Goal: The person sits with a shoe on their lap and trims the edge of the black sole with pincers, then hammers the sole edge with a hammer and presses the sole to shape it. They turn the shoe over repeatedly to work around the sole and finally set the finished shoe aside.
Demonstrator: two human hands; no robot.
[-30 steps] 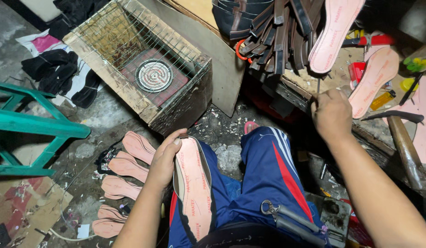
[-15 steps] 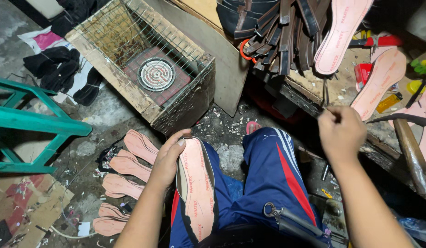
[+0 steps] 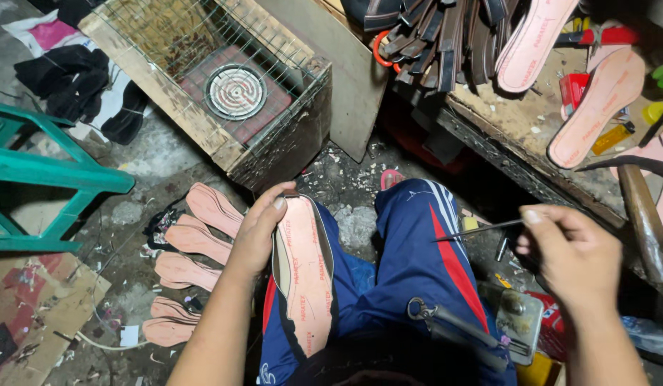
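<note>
My left hand (image 3: pixel 258 232) grips a pink shoe sole (image 3: pixel 304 275) with a dark edge, resting lengthwise on my left thigh in blue track trousers (image 3: pixel 410 271). My right hand (image 3: pixel 571 261) is raised over my right knee and pinches a thin dark metal tool (image 3: pixel 474 230) whose point aims left toward the sole. The two hands are apart.
Several pink soles (image 3: pixel 195 246) lie on the dirty floor at left. A wooden box with wire mesh and a round coil heater (image 3: pixel 235 91) stands ahead. A workbench (image 3: pixel 532 136) at right carries soles, straps and tools. A green stool (image 3: pixel 52 179) is at far left.
My right hand came down from the workbench toward my knee, now holding the thin tool. My left hand stayed on the sole.
</note>
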